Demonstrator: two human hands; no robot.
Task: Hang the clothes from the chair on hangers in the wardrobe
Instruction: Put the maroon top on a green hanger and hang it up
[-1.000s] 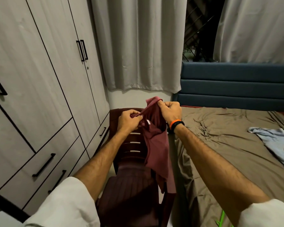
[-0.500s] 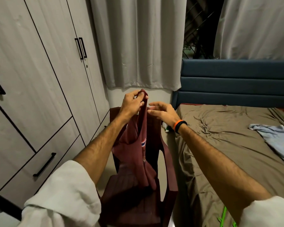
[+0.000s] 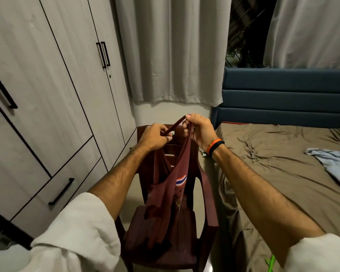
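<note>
At nine o'clock of the view stands the wardrobe (image 3: 47, 91), pale grey wood-grain doors with black bar handles, all closed, and drawers below. At twelve o'clock hang light grey curtains (image 3: 171, 50), parted at one o'clock onto a dark window. From two to four o'clock lies the bed (image 3: 273, 154) with a blue padded headboard and a rumpled brown sheet; a pale blue garment (image 3: 334, 165) lies on it at three o'clock. At six o'clock, between wardrobe and bed, stands the dark maroon plastic chair (image 3: 206, 193), its slatted back toward the wall. Above its seat hangs the maroon shirt (image 3: 177, 169), a small red, white and blue striped patch on its front, its lower end bunched on the seat. The right hand (image 3: 199, 132), with orange and black bands at the wrist, pinches the top edge of the shirt at its highest point. The left hand (image 3: 155, 137), just beside it at ten o'clock from the chair back, has its fingers curled round the same edge, stretched taut between the two hands. At five o'clock, by the bed's edge, a bit of bright green plastic (image 3: 270, 262) shows; what it is cannot be told.
</note>
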